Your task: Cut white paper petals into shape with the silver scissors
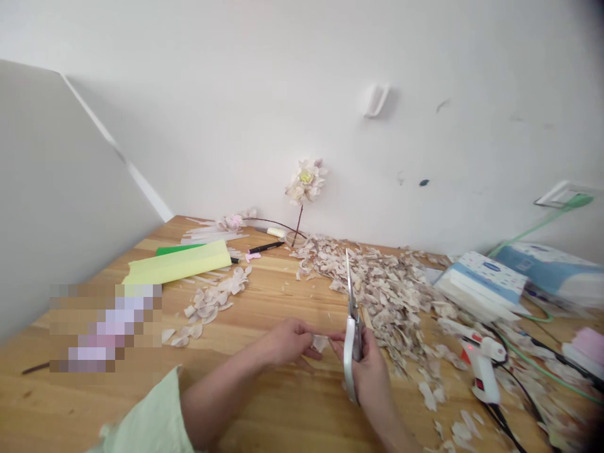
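Note:
My left hand (293, 343) pinches a small pale petal (321, 343) between thumb and fingers, low over the wooden table (264, 402). Wrapped around the handles of a pair of scissors (349, 352) is my right hand (372, 374); the blades point up and away, looking nearly closed. My right fingertips reach the petal's other edge. A large heap of dried-looking petals (391, 296) lies just beyond and right of the scissors. To the left, flatter petals (214, 302) are spread in a loose row.
A finished-looking flower (306, 179) on a brown stem leans near the wall. A yellow paper roll (179, 263), a black marker (265, 248) and translucent sticks (212, 236) lie at left. At right are a white glue gun (486, 374) with cables and tissue packs (486, 277).

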Available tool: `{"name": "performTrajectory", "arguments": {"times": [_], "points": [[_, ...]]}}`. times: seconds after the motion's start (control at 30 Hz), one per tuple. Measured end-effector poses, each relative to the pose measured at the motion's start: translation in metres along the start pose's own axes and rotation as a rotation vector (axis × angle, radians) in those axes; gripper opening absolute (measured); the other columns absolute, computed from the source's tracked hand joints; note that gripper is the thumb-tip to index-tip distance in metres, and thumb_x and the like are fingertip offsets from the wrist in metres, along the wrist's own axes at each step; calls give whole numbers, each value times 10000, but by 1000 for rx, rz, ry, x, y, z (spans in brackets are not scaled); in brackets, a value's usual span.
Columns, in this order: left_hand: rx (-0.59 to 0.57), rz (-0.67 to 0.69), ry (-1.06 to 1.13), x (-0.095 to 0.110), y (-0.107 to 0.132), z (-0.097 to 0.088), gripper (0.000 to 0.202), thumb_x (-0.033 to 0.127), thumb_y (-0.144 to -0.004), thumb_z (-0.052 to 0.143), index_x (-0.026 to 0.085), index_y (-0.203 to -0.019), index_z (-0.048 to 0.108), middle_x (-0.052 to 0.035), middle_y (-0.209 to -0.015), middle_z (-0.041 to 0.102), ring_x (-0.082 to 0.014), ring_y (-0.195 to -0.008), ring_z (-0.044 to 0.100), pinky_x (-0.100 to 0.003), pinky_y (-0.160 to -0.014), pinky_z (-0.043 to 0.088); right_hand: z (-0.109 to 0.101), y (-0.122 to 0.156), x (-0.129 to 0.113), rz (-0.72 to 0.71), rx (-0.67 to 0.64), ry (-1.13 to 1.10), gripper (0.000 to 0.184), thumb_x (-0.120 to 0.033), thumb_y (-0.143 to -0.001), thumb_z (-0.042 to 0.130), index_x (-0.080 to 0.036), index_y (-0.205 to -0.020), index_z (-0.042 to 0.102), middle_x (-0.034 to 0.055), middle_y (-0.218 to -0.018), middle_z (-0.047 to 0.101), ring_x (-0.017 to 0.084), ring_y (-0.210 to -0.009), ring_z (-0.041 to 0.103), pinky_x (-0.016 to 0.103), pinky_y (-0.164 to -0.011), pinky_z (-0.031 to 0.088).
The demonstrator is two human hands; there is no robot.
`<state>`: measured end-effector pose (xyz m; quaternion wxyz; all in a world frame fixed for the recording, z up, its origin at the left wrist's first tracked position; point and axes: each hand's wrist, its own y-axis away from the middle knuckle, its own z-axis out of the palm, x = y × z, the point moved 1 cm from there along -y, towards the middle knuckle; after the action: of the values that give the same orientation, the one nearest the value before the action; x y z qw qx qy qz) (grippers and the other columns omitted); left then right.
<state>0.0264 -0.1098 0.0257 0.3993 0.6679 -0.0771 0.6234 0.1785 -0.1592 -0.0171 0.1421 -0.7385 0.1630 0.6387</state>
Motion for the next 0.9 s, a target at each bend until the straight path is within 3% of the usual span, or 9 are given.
{"name": "performTrajectory", "arguments": {"times": [0.1,0.2,0.27,0.3,0.4,0.5,0.57,0.7,0.9], "points": [[116,25,-4,3,17,-16,386,328,-664,584,127,-988,649,-121,-1102,641,-257,-1011,588,-321,-707,512,4,2,-4,2,13,-20,298,-317,-548,710,-227,-758,519,-18,-674,708,209,-625,659,309,-655,497],[259,89,-40,7,48,-45,519,330,-655,598,132,-1132,545,-143,-1237,556,-250,-1066,560,-345,-823,476,6,4,-5,7,20,-39,313,-324,-525,717,-229,-748,518,-27,-648,703,208,-607,657,303,-629,504],[513,205,-240,6,76,-74,503,385,-671,576,140,-1109,540,-126,-1151,612,-252,-1027,578,-353,-860,456,6,5,-5,9,25,-41,311,-315,-521,721,-227,-751,529,-27,-654,706,212,-627,662,302,-636,503],[698,215,-367,4,92,-91,470,412,-703,537,149,-1092,537,-113,-1125,623,-259,-1022,575,-360,-877,442,6,5,-4,9,26,-41,307,-313,-522,722,-226,-749,534,-26,-659,707,214,-638,664,303,-643,503],[1189,-39,-827,-13,135,-144,528,435,-752,472,122,-1177,459,-137,-1234,537,-330,-1109,501,-389,-915,388,4,4,-3,10,28,-47,301,-320,-525,716,-227,-748,536,-25,-661,706,217,-640,663,314,-656,503],[1449,-496,-982,-37,162,-186,707,550,-774,371,69,-1288,307,-233,-1311,424,-358,-1209,392,-447,-886,378,4,3,-3,12,31,-53,301,-315,-522,710,-231,-749,532,-25,-655,704,220,-665,665,326,-694,499],[1431,-602,-971,-52,170,-204,827,630,-753,326,44,-1325,209,-256,-1322,405,-364,-1230,357,-450,-860,383,4,3,-3,18,27,-48,298,-309,-518,713,-233,-742,533,-24,-656,704,224,-680,667,333,-713,493],[1208,-580,-940,-71,174,-228,915,663,-738,307,-26,-1324,172,-306,-1332,369,-399,-1207,372,-403,-841,381,5,5,-3,35,16,-21,299,-317,-518,717,-233,-736,531,-23,-672,707,227,-674,662,337,-707,483],[1163,-544,-936,-80,177,-243,832,598,-745,351,-15,-1301,258,-291,-1298,430,-373,-1115,474,-351,-733,414,6,5,-7,80,6,-22,340,-335,-495,704,-242,-748,497,-24,-649,707,235,-662,668,333,-694,485]]}}
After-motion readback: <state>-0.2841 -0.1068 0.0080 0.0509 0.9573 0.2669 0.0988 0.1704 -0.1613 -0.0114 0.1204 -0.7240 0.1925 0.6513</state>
